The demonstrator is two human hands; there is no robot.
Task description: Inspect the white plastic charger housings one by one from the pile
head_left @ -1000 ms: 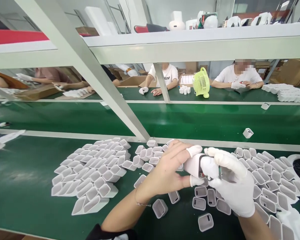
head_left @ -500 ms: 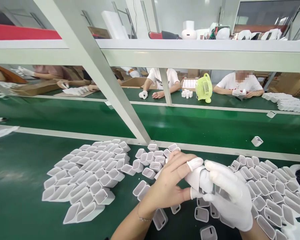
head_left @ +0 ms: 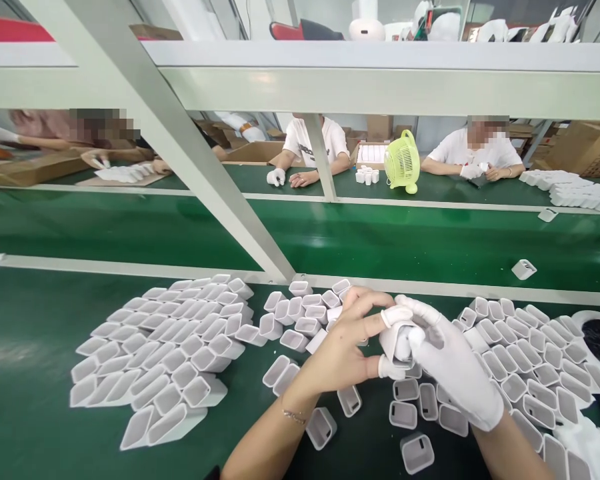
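My left hand [head_left: 347,340], with white covers on some fingertips, grips a small white plastic housing [head_left: 389,341] between thumb and fingers. The open end of the housing faces right. My right hand [head_left: 457,370], in a white glove, is closed at that end, its fingers touching the rim. Something white fills the opening; whether it is a gloved fingertip or a cloth I cannot tell. Beneath my hands, several loose housings [head_left: 403,415] lie with their open ends up. More of them [head_left: 300,327] stand just beyond my left hand.
Dense rows of white housings stand at left [head_left: 167,360] and right [head_left: 535,373]. A white round container [head_left: 580,320] holds dark pieces. A slanted metal post [head_left: 215,193] meets the table edge. Beyond the green belt [head_left: 405,240], co-workers sit near a yellow-green fan [head_left: 403,162].
The camera view has tilted down and shifted slightly. My right fingers have shifted around the housing's open end, and the housing has turned slightly. My left hand keeps its grip.
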